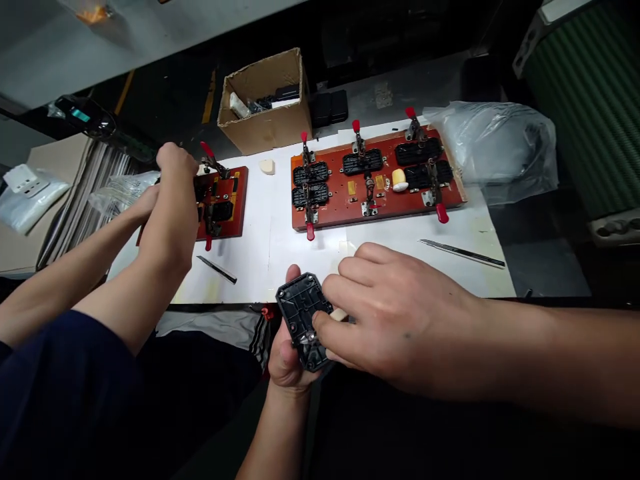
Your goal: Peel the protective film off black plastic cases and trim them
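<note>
My left hand point(287, 357) is low in the middle, gripping a black ribbed plastic part point(301, 308) from below, with the thumb at its top edge. My right hand point(400, 313) comes in from the right, its fingers curled and its thumb and forefinger pinched against the part's right side, over a small pale piece point(339, 315). Both hands hover just off the near edge of the white table point(273, 247).
A long red fixture board point(340, 208) with red-handled clamps and black parts lies beyond. A co-worker's hands point(173, 173) work at a smaller red fixture point(236, 200) on the left. Thin blades point(463, 252) point(217, 269), a cardboard box point(265, 130) and a plastic bag point(495, 150) lie around.
</note>
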Available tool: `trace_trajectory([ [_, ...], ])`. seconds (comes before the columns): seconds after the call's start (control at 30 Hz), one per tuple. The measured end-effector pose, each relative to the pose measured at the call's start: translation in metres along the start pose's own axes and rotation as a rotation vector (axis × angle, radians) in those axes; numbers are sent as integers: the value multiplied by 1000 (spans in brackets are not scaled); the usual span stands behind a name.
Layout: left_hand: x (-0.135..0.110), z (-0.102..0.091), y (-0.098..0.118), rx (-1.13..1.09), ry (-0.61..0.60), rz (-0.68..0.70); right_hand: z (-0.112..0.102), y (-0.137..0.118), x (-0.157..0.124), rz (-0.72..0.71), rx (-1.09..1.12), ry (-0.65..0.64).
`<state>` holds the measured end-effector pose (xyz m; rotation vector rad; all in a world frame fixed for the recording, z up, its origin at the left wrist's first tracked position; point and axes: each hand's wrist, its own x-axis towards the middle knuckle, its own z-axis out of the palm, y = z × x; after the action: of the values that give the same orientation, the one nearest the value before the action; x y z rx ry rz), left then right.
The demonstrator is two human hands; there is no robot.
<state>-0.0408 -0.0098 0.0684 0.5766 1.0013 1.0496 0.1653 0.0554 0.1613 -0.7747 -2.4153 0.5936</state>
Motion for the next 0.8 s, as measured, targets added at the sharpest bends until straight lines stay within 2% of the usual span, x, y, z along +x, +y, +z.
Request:
trace_trajectory([
  [0.1,6,-4,-1,-65,56,32,-11,14,-25,-5,-125,-6],
  [0.17,13,-6,3,-137,60,-29,-19,37,-59,89,-190,-10],
  [0.27,25,-6,6,-157,15,-183,-26,91,-130,410,-303,-61],
  [0.33,31,0,5,-120,-22,-244,-26,130,-176,631,-420,-89],
  [0.43,35,21,1,-72,-100,-295,-16,172,-217,800,-564,-56],
  [0.53,35,39,-2,-70,-192,-319,0,183,-223,775,-607,24],
  [0.63,37,47,-1,-82,-240,-280,16,173,-217,697,-507,-35],
  [0.73,41,48,10,-9,-235,-142,31,159,-213,680,-434,-106],
  [0.8,48,51,28,126,-157,22,40,150,-211,681,-361,-56],
])
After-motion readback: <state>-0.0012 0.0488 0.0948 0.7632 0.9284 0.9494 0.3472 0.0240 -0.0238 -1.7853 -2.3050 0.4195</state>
